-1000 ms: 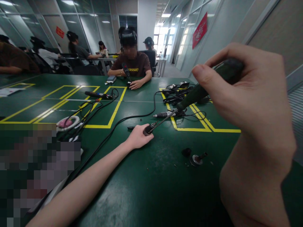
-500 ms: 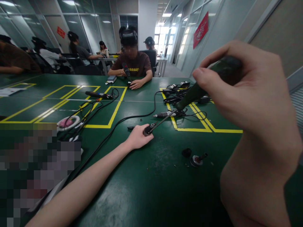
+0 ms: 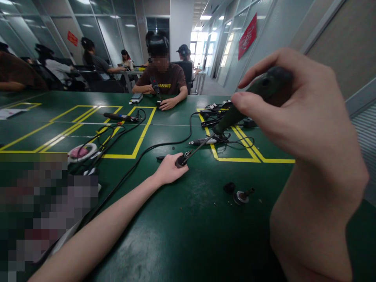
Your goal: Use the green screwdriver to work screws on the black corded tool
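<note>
My right hand (image 3: 305, 113) is closed around the dark green handle of a screwdriver (image 3: 227, 118), with the thumb and fingers near its butt end. The thin shaft slopes down and left to a black cylindrical part (image 3: 181, 161). My left hand (image 3: 167, 170) grips that part low over the green table, its open end facing up. The shaft's tip meets the upper end of the part; whether it sits inside cannot be made out. To the right lie a black cap-like piece (image 3: 229, 188) and a round metal-rimmed piece with a stem (image 3: 241, 197).
Beyond my left hand, a grey-and-black corded tool (image 3: 203, 141) lies near tangled black cables and adapters. A long black cable (image 3: 152, 146) crosses the green table (image 3: 164, 243). Another corded tool (image 3: 120, 117) lies far left. Across the table a person (image 3: 164, 78) works with a tool.
The view has shifted slightly, moving everything a little left. My right hand has turned the handle somewhat, and a hole near its butt now shows. Both hands keep their grips.
</note>
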Tool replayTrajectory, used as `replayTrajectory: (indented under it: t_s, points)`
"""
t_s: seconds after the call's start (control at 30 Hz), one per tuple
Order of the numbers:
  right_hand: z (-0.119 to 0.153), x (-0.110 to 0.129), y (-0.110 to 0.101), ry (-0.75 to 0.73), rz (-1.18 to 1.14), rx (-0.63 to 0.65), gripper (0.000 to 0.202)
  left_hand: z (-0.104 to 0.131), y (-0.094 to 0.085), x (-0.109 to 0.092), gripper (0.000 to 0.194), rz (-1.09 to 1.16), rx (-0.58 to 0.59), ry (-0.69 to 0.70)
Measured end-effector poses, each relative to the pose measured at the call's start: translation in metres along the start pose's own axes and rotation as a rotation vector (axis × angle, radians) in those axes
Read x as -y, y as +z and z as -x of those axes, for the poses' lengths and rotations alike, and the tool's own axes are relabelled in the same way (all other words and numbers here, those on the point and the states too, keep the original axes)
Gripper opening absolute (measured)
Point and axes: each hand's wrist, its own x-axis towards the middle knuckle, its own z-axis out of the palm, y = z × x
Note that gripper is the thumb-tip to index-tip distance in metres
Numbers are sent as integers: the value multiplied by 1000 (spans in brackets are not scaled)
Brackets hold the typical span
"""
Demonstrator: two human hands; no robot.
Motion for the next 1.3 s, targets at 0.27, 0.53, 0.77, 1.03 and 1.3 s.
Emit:
replayTrajectory:
  t_s: [0.27,0.53,0.77,1.03,1.3]
  points:
    - [-1,-4,0,59,39,1,51,0,1,0,27,-2,-7,3]
    - [-5,-13,4,207,-110,265,43,0,2,2,26,-7,-9,-5]
    - [-7,-14,5,259,-245,422,32,0,2,1,27,-8,-11,2]
    - [-9,-22,9,398,-248,606,34,0,2,2,25,-8,-12,4]
    - [-12,-24,11,336,-259,648,23,0,1,0,25,3,-1,-9]
